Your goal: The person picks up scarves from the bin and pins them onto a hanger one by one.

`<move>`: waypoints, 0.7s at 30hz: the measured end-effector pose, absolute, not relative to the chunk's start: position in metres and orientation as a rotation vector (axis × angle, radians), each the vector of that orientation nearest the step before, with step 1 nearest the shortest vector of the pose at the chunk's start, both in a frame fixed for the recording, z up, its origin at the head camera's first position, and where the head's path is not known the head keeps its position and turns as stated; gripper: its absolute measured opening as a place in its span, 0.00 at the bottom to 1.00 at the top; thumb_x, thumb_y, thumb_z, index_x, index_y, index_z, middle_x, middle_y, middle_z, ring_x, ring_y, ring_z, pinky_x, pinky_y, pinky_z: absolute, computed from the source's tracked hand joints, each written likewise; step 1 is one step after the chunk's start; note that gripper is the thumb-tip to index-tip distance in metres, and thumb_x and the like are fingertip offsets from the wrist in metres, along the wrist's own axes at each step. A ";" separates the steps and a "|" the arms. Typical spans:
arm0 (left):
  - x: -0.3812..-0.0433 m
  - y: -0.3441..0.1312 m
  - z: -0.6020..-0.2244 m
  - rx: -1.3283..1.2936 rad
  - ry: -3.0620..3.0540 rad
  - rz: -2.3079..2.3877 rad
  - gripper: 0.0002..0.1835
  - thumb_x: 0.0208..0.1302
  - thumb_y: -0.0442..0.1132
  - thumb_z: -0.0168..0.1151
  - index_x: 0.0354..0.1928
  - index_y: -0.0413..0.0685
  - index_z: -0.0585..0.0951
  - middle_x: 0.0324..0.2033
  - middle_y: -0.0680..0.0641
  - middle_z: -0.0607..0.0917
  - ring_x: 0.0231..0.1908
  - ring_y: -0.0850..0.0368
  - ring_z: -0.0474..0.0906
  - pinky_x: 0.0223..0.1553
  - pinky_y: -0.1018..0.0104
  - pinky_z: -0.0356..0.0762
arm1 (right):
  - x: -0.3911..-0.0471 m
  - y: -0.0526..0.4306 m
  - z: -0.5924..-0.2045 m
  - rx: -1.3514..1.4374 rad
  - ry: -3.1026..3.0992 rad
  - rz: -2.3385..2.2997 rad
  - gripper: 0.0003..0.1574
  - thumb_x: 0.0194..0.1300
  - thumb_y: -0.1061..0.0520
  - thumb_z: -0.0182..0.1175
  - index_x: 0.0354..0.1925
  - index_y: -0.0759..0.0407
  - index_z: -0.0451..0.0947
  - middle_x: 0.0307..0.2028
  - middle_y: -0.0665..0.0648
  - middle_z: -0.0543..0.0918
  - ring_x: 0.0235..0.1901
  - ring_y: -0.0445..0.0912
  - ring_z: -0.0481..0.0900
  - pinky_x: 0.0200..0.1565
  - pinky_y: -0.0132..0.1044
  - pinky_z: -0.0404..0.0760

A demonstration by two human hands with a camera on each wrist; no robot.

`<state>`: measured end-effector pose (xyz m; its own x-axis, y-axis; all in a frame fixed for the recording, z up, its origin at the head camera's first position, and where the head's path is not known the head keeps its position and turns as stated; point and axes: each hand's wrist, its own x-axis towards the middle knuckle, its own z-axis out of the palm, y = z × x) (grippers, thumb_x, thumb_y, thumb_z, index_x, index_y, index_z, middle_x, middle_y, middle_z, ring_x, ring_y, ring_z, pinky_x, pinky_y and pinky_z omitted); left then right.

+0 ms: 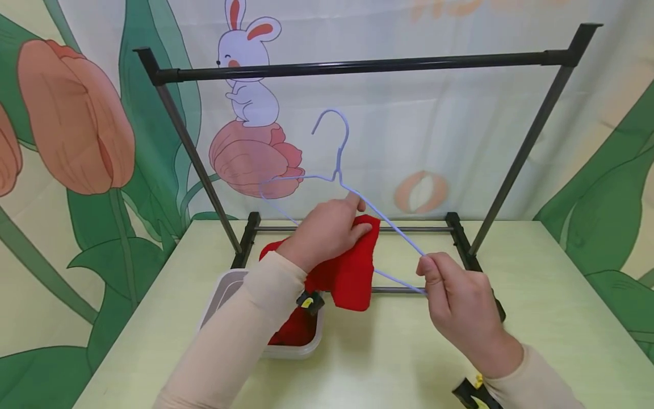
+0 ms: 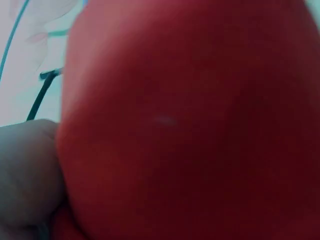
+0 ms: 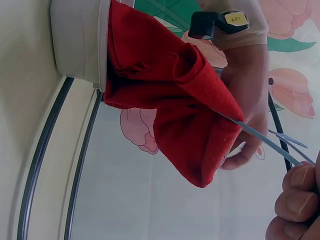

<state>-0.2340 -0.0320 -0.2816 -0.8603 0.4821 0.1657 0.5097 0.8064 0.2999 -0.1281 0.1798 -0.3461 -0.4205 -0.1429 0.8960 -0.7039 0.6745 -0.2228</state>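
Cream sleeve cloth [image 1: 225, 341] covered the left forearm, nearest the head camera, slanting up from the bottom edge. Farther left, a large printed tulip [image 1: 76, 119] rose on the backdrop [image 1: 368, 142], with a white rabbit [image 1: 250, 74] nearer the middle. Beside the forearm, partly hidden by it, a pale plastic tub [image 1: 301, 353] stood on the light surface [image 1: 378, 363] with red fabric [image 1: 296, 330] inside. A small black device [image 1: 310, 303] sat at the left wrist. Next came the left hand [image 1: 327, 233], its thumb and fingers closed on a red cloth [image 1: 352, 278], the thumb lying across its front; some of these fingers were hidden. The cloth was up in the air, crossing the lower bar of a lavender hanger [image 1: 385, 218]; in the right wrist view it trailed back toward the tub, and whether it joined the fabric inside could not be told. In the left wrist view it filled most of the picture, blurred. The hanger's hook pointed up, below the top bar of a black rack [image 1: 352, 67] and apart from it. To the right, the right hand [image 1: 460, 307] gripped the hanger's corner, its fingers curled tightly round it.
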 end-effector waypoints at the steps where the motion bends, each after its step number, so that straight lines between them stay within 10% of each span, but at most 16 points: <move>1: -0.233 -0.033 -0.284 -0.832 -2.871 -0.459 0.18 0.77 0.48 0.68 0.59 0.47 0.78 0.44 0.47 0.86 0.43 0.53 0.83 0.45 0.62 0.90 | -0.128 0.180 -0.347 0.652 -1.934 0.745 0.30 0.89 0.45 0.47 0.32 0.60 0.79 0.15 0.46 0.73 0.13 0.35 0.65 0.17 0.29 0.66; 9: -0.228 -0.045 -0.291 -1.115 -2.473 -0.093 0.11 0.73 0.49 0.72 0.38 0.50 0.91 0.36 0.49 0.83 0.40 0.55 0.77 0.43 0.63 0.79 | -0.130 0.180 -0.351 0.621 -1.930 0.784 0.28 0.88 0.46 0.50 0.32 0.60 0.80 0.15 0.46 0.73 0.13 0.35 0.65 0.17 0.28 0.65; 21: -0.219 -0.075 -0.296 -1.523 -2.401 -0.207 0.14 0.67 0.52 0.77 0.48 0.56 0.94 0.41 0.54 0.85 0.46 0.57 0.74 0.49 0.62 0.76 | -0.131 0.184 -0.354 0.621 -1.936 0.775 0.31 0.88 0.44 0.48 0.31 0.60 0.79 0.15 0.46 0.73 0.13 0.34 0.64 0.17 0.27 0.65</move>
<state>-0.2189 -0.0749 -0.2957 -0.3995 0.8601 0.3172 0.9017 0.4310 -0.0331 -0.1306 0.1839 -0.3538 -0.4408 -0.1055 0.8914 -0.6914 0.6733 -0.2622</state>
